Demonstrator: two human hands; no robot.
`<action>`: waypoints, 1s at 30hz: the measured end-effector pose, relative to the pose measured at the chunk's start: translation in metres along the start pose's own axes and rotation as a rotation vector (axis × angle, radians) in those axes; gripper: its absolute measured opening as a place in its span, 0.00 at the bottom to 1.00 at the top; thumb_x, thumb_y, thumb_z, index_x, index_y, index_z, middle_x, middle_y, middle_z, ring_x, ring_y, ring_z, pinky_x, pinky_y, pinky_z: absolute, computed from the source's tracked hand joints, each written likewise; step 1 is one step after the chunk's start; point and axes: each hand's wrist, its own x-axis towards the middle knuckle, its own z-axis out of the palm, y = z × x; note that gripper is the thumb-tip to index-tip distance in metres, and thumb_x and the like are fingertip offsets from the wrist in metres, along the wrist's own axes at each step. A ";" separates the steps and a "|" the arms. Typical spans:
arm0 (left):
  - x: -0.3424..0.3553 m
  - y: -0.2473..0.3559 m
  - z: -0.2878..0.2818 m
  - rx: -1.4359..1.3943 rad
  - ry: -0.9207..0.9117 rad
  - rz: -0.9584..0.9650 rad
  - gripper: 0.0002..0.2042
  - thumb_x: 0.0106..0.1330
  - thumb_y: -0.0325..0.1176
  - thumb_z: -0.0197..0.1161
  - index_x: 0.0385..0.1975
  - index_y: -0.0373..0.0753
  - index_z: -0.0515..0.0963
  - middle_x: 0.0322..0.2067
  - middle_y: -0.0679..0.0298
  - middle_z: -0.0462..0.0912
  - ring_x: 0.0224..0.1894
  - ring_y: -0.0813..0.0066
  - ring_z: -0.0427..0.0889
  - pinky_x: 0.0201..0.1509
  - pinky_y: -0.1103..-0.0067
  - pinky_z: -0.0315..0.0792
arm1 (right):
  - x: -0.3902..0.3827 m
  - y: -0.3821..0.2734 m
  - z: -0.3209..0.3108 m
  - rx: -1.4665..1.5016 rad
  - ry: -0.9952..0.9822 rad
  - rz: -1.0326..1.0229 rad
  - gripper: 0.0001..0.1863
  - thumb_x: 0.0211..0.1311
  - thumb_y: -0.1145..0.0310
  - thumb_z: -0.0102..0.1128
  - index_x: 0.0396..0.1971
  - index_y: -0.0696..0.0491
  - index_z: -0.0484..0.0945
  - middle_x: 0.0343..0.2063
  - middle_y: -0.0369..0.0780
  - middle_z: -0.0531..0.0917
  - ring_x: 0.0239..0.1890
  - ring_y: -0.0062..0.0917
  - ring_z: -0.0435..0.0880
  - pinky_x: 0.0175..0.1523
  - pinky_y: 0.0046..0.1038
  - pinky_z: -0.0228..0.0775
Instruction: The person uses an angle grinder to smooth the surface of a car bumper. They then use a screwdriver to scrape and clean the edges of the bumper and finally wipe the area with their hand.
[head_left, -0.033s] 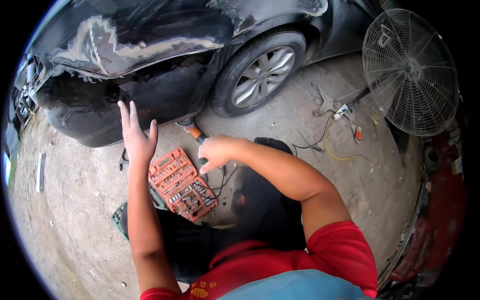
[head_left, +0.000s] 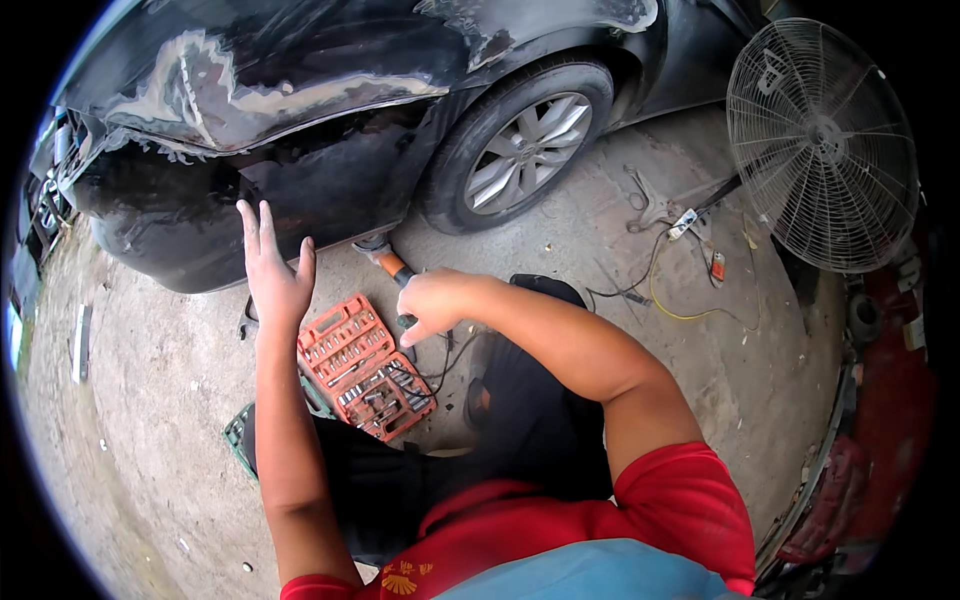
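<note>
My left hand is raised with fingers stretched and thumb apart, holding nothing. Its fingertips, whitish with dust, overlap the lower black panel of the car; whether they touch it cannot be told. My right hand is closed, and a small dark greenish end shows between thumb and fingers; the rest is hidden. Just beyond that hand is an orange and black power tool with a metal head near the car's lower edge. Beneath and between my hands lies an open orange socket set case, with several sockets in its slots.
A car wheel stands ahead, below bodywork with sanded, pale patches. At right is a large wire-caged fan. Cables, including a yellow one, cross the concrete floor. A green case lies beside my left leg.
</note>
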 end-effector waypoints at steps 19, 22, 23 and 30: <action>-0.046 0.085 0.010 -0.551 -0.721 0.083 0.53 0.65 0.52 0.84 0.85 0.36 0.62 0.71 0.37 0.79 0.74 0.37 0.80 0.80 0.56 0.72 | 0.020 0.017 0.008 0.079 0.420 -0.074 0.25 0.62 0.48 0.73 0.49 0.53 0.92 0.47 0.52 0.94 0.50 0.51 0.93 0.56 0.51 0.86; -0.040 0.082 0.012 -0.499 -0.781 0.073 0.58 0.61 0.54 0.86 0.86 0.37 0.58 0.72 0.34 0.77 0.74 0.32 0.77 0.78 0.54 0.74 | 0.021 0.017 0.004 0.111 0.430 -0.088 0.27 0.61 0.48 0.73 0.51 0.54 0.91 0.47 0.52 0.93 0.51 0.52 0.93 0.56 0.51 0.86; -0.039 0.081 0.012 -0.491 -0.781 0.084 0.58 0.61 0.54 0.86 0.86 0.37 0.58 0.72 0.34 0.77 0.74 0.32 0.78 0.78 0.54 0.74 | 0.022 0.017 0.004 0.118 0.453 -0.103 0.27 0.61 0.48 0.73 0.51 0.54 0.91 0.47 0.53 0.93 0.51 0.52 0.93 0.57 0.51 0.86; -0.039 0.080 0.012 -0.438 -0.810 0.062 0.56 0.60 0.44 0.86 0.85 0.36 0.60 0.72 0.36 0.78 0.73 0.35 0.80 0.76 0.56 0.76 | 0.026 0.018 0.005 0.062 0.388 -0.072 0.27 0.61 0.49 0.74 0.50 0.55 0.90 0.47 0.52 0.93 0.50 0.51 0.93 0.56 0.51 0.86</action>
